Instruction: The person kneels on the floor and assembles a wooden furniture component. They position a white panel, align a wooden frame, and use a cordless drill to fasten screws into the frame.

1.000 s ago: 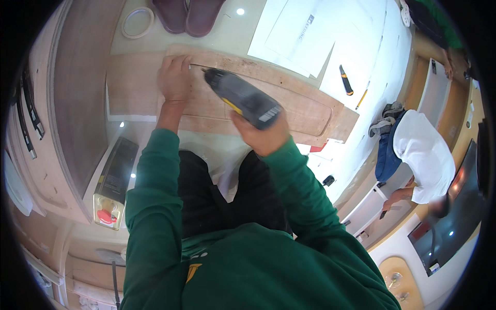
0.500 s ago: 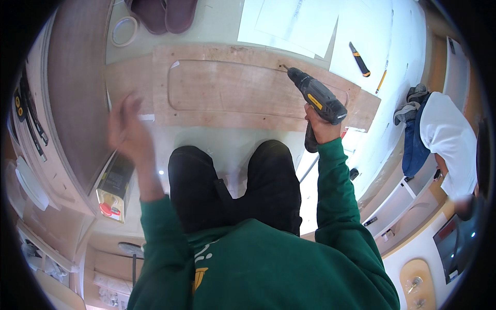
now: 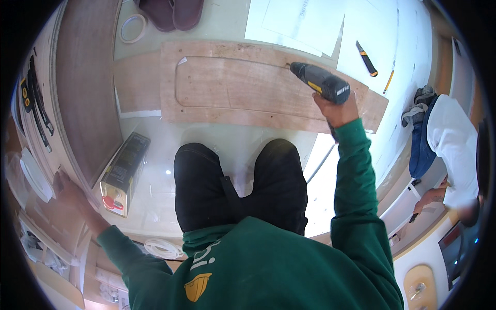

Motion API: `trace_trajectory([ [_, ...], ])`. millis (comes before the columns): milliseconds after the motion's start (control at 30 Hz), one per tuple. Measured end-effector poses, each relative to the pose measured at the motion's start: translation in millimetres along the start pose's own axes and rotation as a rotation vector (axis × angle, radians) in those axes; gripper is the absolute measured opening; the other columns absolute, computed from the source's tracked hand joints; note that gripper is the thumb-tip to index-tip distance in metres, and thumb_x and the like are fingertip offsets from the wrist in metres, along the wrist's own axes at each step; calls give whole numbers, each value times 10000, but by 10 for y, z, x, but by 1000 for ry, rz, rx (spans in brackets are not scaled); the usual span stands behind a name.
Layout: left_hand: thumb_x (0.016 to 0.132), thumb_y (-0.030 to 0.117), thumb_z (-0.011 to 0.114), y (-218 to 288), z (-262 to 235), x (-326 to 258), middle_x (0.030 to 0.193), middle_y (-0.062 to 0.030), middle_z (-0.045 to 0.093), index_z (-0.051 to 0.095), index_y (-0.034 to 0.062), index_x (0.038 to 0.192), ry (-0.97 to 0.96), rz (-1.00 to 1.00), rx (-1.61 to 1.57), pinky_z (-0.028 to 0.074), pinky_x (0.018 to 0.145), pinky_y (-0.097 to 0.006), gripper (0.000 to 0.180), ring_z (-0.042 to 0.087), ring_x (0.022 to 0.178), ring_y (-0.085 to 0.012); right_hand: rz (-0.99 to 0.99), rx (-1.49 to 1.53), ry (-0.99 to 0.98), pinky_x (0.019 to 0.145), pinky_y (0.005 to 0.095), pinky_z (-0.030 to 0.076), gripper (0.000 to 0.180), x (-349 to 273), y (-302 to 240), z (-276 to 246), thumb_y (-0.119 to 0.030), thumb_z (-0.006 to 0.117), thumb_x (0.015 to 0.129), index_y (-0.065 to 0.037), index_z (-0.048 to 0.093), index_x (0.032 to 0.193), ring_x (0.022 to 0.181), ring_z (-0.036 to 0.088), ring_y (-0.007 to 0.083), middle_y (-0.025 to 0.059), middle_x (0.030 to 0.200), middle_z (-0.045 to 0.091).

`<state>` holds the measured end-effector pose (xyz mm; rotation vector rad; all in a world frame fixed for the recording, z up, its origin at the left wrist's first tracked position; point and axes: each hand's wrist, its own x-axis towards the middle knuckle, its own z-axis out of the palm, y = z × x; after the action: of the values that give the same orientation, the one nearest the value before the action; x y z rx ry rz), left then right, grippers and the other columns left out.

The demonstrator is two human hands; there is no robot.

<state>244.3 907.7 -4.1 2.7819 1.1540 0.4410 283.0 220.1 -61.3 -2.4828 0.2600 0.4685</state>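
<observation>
We have open room over left half of wooden panel (image 3: 248, 88) — drill (image 3: 320, 82) bars right. Nearer, floor gap between metal container (image 3: 127, 168) and our left knee (image 3: 196, 157).

A black drill (image 3: 324, 82) with a yellow stripe points left over the wooden panel (image 3: 232, 85). The panel lies flat, grooved.

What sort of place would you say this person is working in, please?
Probably a room being fitted out, or a makeshift workshop: the right hand holds a power drill over a wooden panel, and a utility knife and pencil lie to the right.
</observation>
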Motion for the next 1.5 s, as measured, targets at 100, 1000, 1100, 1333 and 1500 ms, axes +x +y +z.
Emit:
trace_trajectory([
  [100, 911, 288, 632, 296, -96, -148, 1213, -166, 647, 622, 16, 1250, -33, -49, -76, 496, 927, -348, 435, 631, 1099, -257, 41, -199, -113, 854, 397, 529, 366, 222, -65, -101, -223, 686, 758, -73, 660, 1091, 970, 648, 378, 209, 996, 687],
  [1000, 842, 91, 713, 2421, 1119, -3092, 1001, -92, 701, 678, 55, 1145, -650, 332, -1083, 514, 814, -294, 307, 657, 910, -152, 95, -268, -221, 694, 317, 553, 425, 428, -127, -136, -313, 675, 771, -49, 667, 1104, 641, 683, 179, 90, 778, 695],
  [1100, 822, 124, 721, 3056, 1678, -3411, 1005, -90, 679, 681, 78, 1131, -684, 455, -1038, 508, 811, -336, 315, 648, 926, -203, 86, -339, -225, 653, 297, 526, 390, 450, -244, -127, -307, 680, 789, -40, 670, 1072, 611, 639, 152, 65, 735, 662],
  [1333, 806, 195, 726, 3654, 2200, -3735, 978, -99, 616, 718, 114, 1044, -676, 844, -731, 461, 885, -417, 251, 559, 1026, -306, 94, -215, -233, 608, 281, 511, 361, 367, -172, -228, -264, 700, 792, -21, 670, 1057, 580, 612, 133, 52, 704, 639],
  [1500, 807, 200, 726, 3750, 2244, -3815, 900, -70, 596, 752, 159, 980, -630, 847, -709, 470, 835, -416, 180, 563, 964, -287, 55, -245, -231, 628, 312, 529, 337, 364, -59, -256, -275, 682, 780, -30, 686, 1011, 590, 635, 175, 76, 672, 645],
])
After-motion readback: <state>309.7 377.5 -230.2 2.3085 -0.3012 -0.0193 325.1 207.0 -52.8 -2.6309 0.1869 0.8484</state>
